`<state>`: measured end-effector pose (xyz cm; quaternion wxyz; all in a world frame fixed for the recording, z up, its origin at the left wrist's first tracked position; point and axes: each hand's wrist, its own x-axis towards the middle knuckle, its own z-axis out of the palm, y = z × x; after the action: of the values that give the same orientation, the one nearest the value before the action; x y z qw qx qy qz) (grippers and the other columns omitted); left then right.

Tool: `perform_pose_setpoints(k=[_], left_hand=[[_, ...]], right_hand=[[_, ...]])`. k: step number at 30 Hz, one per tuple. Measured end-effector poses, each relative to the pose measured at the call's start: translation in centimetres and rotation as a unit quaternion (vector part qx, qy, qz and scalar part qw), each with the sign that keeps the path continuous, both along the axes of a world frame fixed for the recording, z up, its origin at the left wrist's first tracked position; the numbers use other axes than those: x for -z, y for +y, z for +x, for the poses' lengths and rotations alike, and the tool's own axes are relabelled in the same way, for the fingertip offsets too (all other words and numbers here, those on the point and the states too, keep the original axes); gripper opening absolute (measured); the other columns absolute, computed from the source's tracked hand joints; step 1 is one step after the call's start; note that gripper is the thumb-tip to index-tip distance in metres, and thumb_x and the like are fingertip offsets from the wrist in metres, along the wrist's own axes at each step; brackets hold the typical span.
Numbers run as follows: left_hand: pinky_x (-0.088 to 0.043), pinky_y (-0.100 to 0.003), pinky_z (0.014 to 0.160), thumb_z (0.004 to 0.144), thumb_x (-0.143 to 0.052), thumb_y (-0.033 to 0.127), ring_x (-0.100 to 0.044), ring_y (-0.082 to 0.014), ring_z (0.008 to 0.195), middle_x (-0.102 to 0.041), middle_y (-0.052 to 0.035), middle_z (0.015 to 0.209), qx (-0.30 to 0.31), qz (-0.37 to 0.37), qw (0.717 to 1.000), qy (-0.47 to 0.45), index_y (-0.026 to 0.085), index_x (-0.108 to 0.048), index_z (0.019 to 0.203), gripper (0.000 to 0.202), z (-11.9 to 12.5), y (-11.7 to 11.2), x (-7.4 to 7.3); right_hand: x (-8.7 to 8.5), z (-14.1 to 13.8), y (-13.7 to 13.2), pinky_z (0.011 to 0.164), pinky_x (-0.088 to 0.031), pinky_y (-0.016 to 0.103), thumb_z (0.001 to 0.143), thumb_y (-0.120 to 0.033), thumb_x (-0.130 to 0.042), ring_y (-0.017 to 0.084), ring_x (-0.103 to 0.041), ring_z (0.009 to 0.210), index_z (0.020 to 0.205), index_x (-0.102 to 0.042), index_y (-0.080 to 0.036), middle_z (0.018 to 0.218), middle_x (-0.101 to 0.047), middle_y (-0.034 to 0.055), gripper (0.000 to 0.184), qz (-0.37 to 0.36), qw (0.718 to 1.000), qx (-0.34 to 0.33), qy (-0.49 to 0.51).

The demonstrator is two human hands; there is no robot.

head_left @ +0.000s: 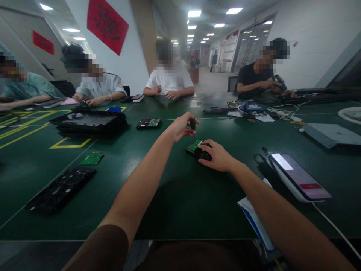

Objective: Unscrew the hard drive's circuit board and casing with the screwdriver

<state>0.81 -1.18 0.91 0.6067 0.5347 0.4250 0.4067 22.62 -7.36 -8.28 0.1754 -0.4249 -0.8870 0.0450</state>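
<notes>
A small black hard drive with a green circuit board (pixel 195 147) lies on the dark green table (pixel 175 195) in front of me. My right hand (pixel 217 156) rests on its right side, fingers curled over it and holding it down. My left hand (pixel 182 126) is raised just above and left of the drive, closed around a dark-handled screwdriver (pixel 192 123) that points down toward the board.
A phone (pixel 300 176) with a lit screen and cable lies at right, papers (pixel 255 218) beneath it. At left are a black tray (pixel 60 190), a loose green board (pixel 91 159), stacked black trays (pixel 88 122) and another drive (pixel 149 123). Several people sit across the table.
</notes>
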Motion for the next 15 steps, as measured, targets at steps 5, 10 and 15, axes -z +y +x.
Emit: perform_pose_setpoints(k=[5,10,15], left_hand=[[-0.05,-0.027,0.053,0.087,-0.053,0.041,-0.068,-0.0179,0.063,-0.074,-0.0129,0.092,0.002,-0.011,1.0,-0.021,0.016,-0.063,0.088,0.027,0.16,-0.04,0.06],[-0.048,-0.026,0.052,0.088,-0.051,0.041,-0.066,-0.0165,0.06,-0.072,-0.0111,0.088,-0.001,-0.002,1.0,0.002,0.016,-0.067,0.089,0.029,0.08,0.08,0.01],[-0.047,-0.026,0.051,0.087,-0.053,0.041,-0.066,-0.0167,0.059,-0.073,-0.0118,0.089,-0.003,0.001,1.0,0.007,0.016,-0.065,0.091,0.028,0.23,-0.2,-0.19]], right_hand=[[-0.08,0.02,-0.02,0.107,-0.045,0.056,0.088,-0.058,-0.065,0.036,-0.056,0.125,0.144,-0.056,-0.023,0.145,-0.049,0.0165,0.066,0.002,1.0,-0.005,-0.003],[-0.24,-0.06,-0.12,0.108,-0.045,0.056,0.088,-0.058,-0.065,0.037,-0.057,0.125,0.144,-0.056,-0.024,0.145,-0.049,0.0161,0.066,0.0,1.0,0.0,-0.004],[-0.22,-0.04,-0.13,0.108,-0.045,0.057,0.088,-0.057,-0.065,0.037,-0.056,0.126,0.145,-0.056,-0.025,0.145,-0.05,0.0155,0.066,-0.003,1.0,0.0,-0.004]])
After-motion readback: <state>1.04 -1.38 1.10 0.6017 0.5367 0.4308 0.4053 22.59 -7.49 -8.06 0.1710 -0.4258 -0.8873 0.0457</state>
